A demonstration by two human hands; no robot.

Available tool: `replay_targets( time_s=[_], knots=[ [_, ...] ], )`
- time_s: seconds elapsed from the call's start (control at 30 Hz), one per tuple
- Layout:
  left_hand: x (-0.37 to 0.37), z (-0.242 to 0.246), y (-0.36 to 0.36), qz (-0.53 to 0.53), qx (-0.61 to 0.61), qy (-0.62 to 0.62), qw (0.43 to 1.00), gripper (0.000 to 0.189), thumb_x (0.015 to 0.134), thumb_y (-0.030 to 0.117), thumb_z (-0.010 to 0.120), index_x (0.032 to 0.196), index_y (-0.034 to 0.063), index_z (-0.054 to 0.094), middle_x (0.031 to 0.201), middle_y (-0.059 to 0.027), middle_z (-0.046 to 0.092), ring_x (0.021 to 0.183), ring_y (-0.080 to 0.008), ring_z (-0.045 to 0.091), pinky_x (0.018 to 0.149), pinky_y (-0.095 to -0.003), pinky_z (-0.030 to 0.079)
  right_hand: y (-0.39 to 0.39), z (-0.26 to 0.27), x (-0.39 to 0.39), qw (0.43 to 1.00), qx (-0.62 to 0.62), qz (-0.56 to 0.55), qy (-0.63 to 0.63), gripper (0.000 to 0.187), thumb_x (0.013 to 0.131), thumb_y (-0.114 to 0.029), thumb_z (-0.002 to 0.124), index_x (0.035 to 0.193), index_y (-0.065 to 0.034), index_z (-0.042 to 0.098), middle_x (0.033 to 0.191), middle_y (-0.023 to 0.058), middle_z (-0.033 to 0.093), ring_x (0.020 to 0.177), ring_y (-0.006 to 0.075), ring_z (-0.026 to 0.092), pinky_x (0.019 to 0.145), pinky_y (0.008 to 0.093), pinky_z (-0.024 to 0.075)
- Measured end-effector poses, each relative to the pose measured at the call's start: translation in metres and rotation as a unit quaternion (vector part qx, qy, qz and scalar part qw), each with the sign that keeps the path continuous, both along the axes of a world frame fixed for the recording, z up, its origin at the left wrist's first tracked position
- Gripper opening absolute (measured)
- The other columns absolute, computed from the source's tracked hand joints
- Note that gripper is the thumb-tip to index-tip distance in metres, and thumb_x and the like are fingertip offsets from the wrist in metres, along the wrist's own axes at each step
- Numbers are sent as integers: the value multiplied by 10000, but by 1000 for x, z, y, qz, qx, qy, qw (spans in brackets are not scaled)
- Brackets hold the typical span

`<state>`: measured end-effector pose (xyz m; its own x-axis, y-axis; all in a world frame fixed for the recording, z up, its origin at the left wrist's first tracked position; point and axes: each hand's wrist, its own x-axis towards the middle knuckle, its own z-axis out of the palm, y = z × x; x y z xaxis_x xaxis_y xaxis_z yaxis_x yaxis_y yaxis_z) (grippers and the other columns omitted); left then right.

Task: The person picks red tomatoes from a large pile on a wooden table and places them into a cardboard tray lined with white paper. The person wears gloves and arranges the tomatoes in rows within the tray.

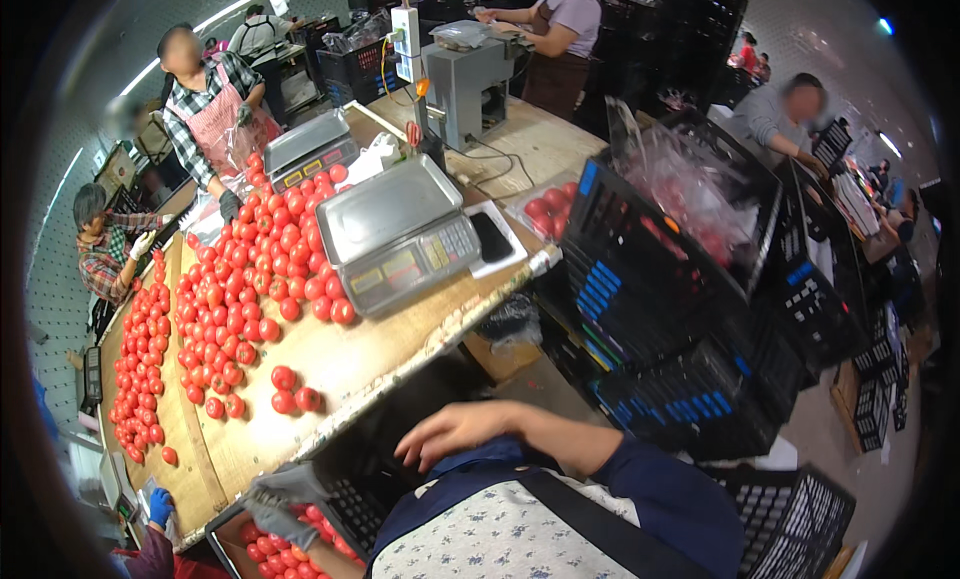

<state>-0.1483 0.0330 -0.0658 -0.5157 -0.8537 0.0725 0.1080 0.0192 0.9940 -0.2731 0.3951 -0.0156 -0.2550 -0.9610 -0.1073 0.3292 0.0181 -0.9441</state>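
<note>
My left hand [281,513], in a grey glove, is over a crate of red tomatoes [281,555] at the table's near edge. Something grey and filmy lies against its fingers; whether they grip it is unclear. My right hand [454,430] is bare and empty, held in front of my waist with loosely bent fingers. Many tomatoes [225,309] are spread over the wooden table [352,376], and a small group [285,390] sits apart near the edge. A digital scale [394,230] with a metal pan stands beyond them, and a second scale [311,148] is behind it.
Black crates [652,241] are stacked at the right, the top one holding bagged tomatoes. A phone [491,236] lies beside the near scale. Across the table, a co-worker's gloved hand [229,205] touches tomatoes. Another person's blue-gloved hand [160,507] is at the lower left.
</note>
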Motion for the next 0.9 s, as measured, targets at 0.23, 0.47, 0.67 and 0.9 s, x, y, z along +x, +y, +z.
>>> replay_targets(
  time_s=[0.23,0.47,0.67,0.9],
  knots=[
    [-106,-14,50,-24,-201,-214,956,581,967,486,416,1030,-36,663,842,-116,671,727,-175,599,685,-281,485,150,-169,-244,579,448,-578,360,821,700,-181,727,1391,-14,318,1251,222,460,1160,395,448,1013,413,372],
    [-196,-132,142,-73,-257,-365,892,491,973,395,402,892,-25,645,804,-148,643,684,-273,559,654,-390,452,142,-231,-292,599,481,-496,404,1143,574,-324,828,1466,-107,148,1334,259,342,1240,417,350,1044,482,321],
    [-187,-229,115,-122,-335,-432,828,454,965,369,408,854,-7,637,819,-159,627,709,-313,551,668,-425,443,180,-213,-280,558,512,-516,401,1150,546,-273,820,1463,-62,158,1217,226,431,1121,381,426,1002,468,347],
    [-204,-160,148,-82,-258,-364,891,496,964,401,410,756,5,625,749,-139,587,714,-287,544,703,-394,426,147,-207,-307,545,476,-551,415,1066,577,-276,841,1432,-71,238,1201,209,439,1137,361,424,977,470,336]
  ],
)
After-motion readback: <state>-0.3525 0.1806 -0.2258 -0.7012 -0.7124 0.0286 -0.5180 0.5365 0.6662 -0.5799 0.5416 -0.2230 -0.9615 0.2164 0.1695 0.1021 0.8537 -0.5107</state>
